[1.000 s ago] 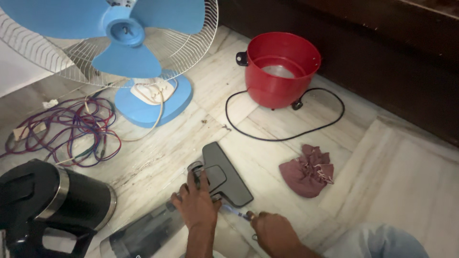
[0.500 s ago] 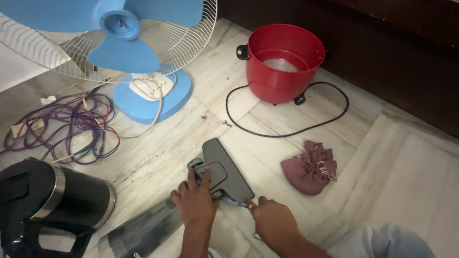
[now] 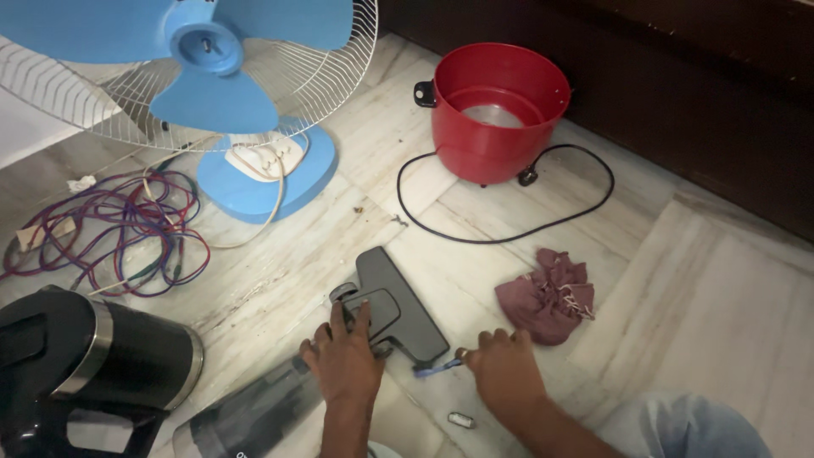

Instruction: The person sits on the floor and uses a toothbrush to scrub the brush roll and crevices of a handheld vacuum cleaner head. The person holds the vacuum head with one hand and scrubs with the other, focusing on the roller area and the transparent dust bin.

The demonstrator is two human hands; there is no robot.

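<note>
A dark grey vacuum floor nozzle (image 3: pixel 394 297) lies on the marble floor, joined to a handheld vacuum body (image 3: pixel 246 417) at the bottom edge. My left hand (image 3: pixel 346 356) presses on the nozzle's neck joint. My right hand (image 3: pixel 502 366) rests on the floor to the right, fingers curled, its thumb side touching a small blue-handled tool (image 3: pixel 434 367) that lies by the nozzle's near corner. A tiny silver part (image 3: pixel 459 419) lies on the floor below.
A blue table fan (image 3: pixel 203 85) with wire guard stands top left, tangled coloured wires (image 3: pixel 119 229) beside it. A red cooker pot (image 3: pixel 496 110) with a black cord (image 3: pixel 509 233) sits at the back. A maroon cloth (image 3: pixel 547 297) lies right; a black kettle (image 3: pixel 93 365) stands bottom left.
My right hand has moved right and up, and the blue tool it held now lies on the floor. A small silver part has come into view. My left hand stays put.
</note>
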